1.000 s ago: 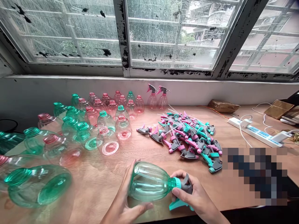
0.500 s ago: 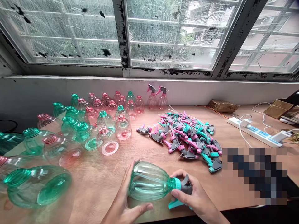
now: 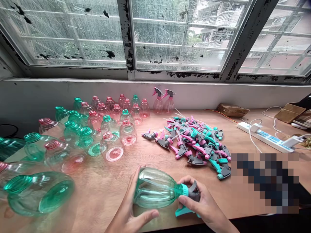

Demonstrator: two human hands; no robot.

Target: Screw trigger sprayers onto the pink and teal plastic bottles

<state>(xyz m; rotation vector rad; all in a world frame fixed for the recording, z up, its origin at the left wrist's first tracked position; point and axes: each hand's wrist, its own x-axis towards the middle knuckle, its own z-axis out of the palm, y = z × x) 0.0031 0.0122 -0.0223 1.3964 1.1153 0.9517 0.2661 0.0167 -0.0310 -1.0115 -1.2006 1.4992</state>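
Note:
A clear green spray bottle (image 3: 155, 189) lies on its side near the table's front edge, base to the left. My left hand (image 3: 132, 210) cups its base, fingers wrapped round it. My right hand (image 3: 204, 205) grips the grey and teal trigger head (image 3: 190, 197) that sits on the bottle's neck, thumb against the collar. A thin dip tube shows inside the bottle.
Several open green and pink bottles (image 3: 80, 136) stand at the left. A heap of pink and teal trigger heads (image 3: 194, 144) lies mid-table. Two finished pink spray bottles (image 3: 164, 102) stand by the wall. A power strip (image 3: 266, 137) with cables lies at the right.
The bottle has turned slightly about its long axis in my hands; its ribs sit at a different angle. Both hands stay in place.

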